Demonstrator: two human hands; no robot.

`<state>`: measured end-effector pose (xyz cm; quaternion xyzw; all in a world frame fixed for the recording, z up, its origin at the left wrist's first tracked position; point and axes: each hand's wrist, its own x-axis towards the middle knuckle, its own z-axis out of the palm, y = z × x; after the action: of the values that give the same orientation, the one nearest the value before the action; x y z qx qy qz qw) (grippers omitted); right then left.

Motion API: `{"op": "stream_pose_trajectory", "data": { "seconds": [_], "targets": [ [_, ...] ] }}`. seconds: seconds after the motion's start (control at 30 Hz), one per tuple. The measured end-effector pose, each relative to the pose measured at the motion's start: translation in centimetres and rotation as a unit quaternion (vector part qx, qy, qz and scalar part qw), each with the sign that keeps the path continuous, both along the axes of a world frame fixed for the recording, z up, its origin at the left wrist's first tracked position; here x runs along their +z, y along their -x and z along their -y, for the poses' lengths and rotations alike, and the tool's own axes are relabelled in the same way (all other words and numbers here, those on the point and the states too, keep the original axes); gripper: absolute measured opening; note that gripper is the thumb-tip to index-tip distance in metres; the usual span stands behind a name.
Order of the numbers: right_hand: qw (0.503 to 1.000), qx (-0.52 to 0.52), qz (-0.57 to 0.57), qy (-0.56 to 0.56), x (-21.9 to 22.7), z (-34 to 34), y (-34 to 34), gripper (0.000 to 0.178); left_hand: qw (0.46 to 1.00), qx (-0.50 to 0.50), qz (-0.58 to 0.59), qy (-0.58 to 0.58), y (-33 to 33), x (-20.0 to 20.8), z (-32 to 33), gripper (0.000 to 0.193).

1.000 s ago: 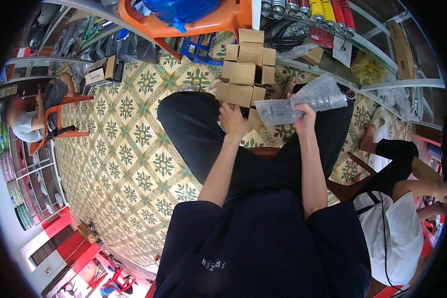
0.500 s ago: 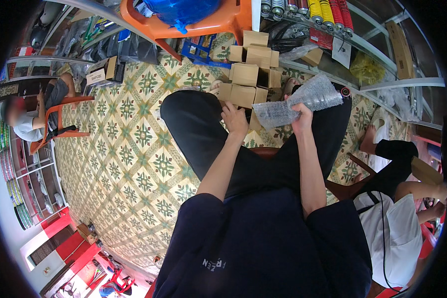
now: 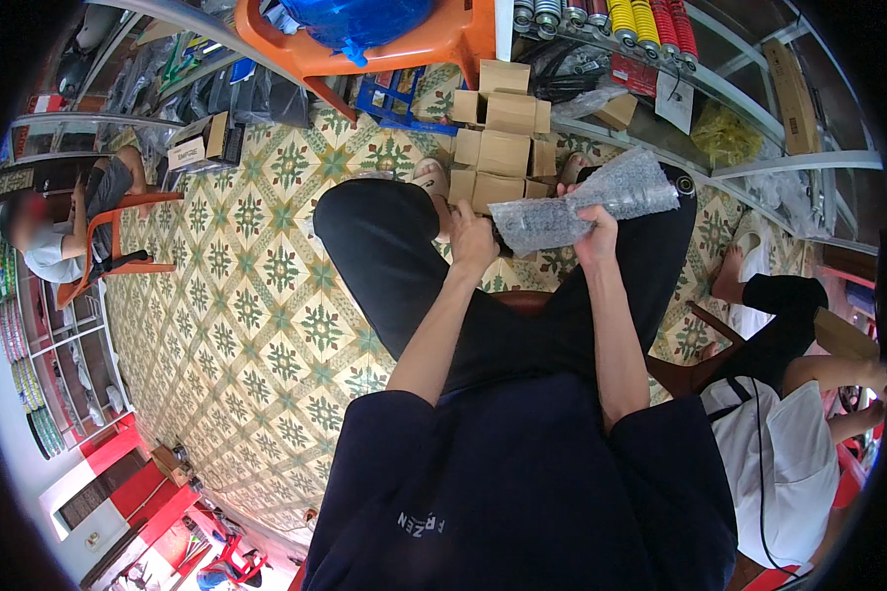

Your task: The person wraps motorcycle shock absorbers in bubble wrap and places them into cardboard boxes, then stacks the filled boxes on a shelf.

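Note:
A roll of clear bubble wrap (image 3: pixel 547 223), wrapped around a long part, lies slantwise over my right thigh. My right hand (image 3: pixel 595 234) grips it near the middle, thumb on top. A dark ring-shaped end (image 3: pixel 685 184) sticks out at its right; the rest of the part is blurred by the wrap. My left hand (image 3: pixel 473 239) is at the near left corner of an open cardboard box (image 3: pixel 500 190), its fingers curled about the edge. The fingertips are partly hidden. Something dark lies between this hand and the wrap, too small to name.
More open boxes (image 3: pixel 515 113) stand in a row beyond. An orange chair (image 3: pixel 404 54) holds a blue bag (image 3: pixel 365 22). Shock absorbers (image 3: pixel 648 28) line the shelf at the far right. A person in white (image 3: pixel 774 463) sits close on my right; another person (image 3: pixel 59 241) sits far left.
My left hand has moved slightly toward me, and the flap that was under its fingers has shifted. The bubble-wrapped part has shifted a little left in my right hand.

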<state>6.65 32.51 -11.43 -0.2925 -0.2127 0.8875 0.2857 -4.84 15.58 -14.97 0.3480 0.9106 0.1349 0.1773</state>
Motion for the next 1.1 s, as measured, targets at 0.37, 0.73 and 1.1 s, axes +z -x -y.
{"op": "stream_pose_trajectory", "data": {
  "seconds": [0.37,0.73,1.1],
  "targets": [
    [0.989,0.04,0.11,-0.088,-0.7,3.2,0.7,0.044,0.996,0.052,0.069,-0.004,0.8,-1.3,0.2,0.025],
    [0.91,0.151,0.203,-0.329,-2.3,4.7,0.3,0.055,0.996,0.044,0.075,0.035,1.2,-1.8,0.1,0.028],
    [0.86,0.18,0.195,-0.437,-3.8,5.5,1.2,0.046,0.995,0.029,0.091,-0.015,0.3,-1.8,-1.0,0.025]
  ]
}}
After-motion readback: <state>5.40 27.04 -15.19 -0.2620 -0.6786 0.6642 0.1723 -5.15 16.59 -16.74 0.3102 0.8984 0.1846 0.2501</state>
